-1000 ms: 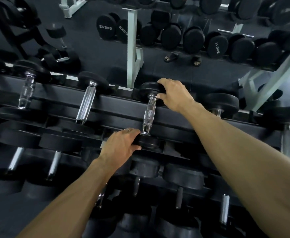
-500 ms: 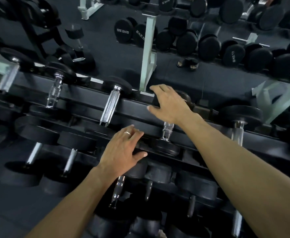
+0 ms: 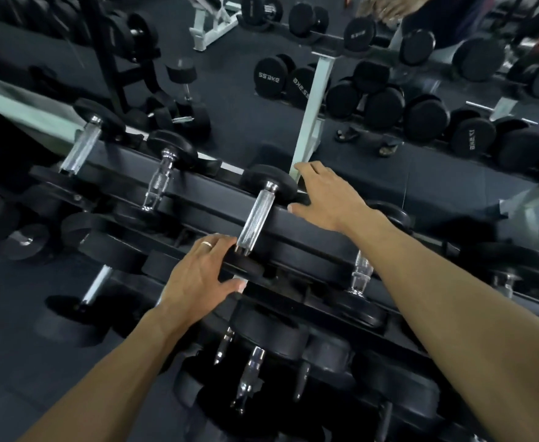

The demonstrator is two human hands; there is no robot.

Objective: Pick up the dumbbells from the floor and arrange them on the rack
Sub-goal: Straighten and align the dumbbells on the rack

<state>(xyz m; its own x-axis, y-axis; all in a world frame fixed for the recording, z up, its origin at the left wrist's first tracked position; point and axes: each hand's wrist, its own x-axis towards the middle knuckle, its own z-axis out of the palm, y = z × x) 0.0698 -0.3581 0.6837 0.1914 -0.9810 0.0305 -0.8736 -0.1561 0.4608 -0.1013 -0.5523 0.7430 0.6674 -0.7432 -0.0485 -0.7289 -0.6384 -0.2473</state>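
While both arms are reaching over the rack, each grip is lying released: the left hand, ring on one finger, is resting with straight, slightly spread fingers against the near black head of the dumbbell, thumb stretched out beneath it, grasping nothing; the right hand is lying flat with fingers extended just beside the same dumbbell's far head, thumb tip touching the top rail, likewise grasping nothing. Item: the dumbbell is sitting on the rack's top tier, lying across both rails, its knurled chrome handle bridging the gap between them and its round black heads hanging past the rails front and back. Neighbours on the same tier: a second dumbbell is sitting to the left with open rail between, and a third dumbbell is sitting to the right, partly hidden under the right forearm. Lower tiers are carrying more dumbbells, closely packed. Beyond the far rail, dark floor is showing, then a white-framed rack holding larger black dumbbells.
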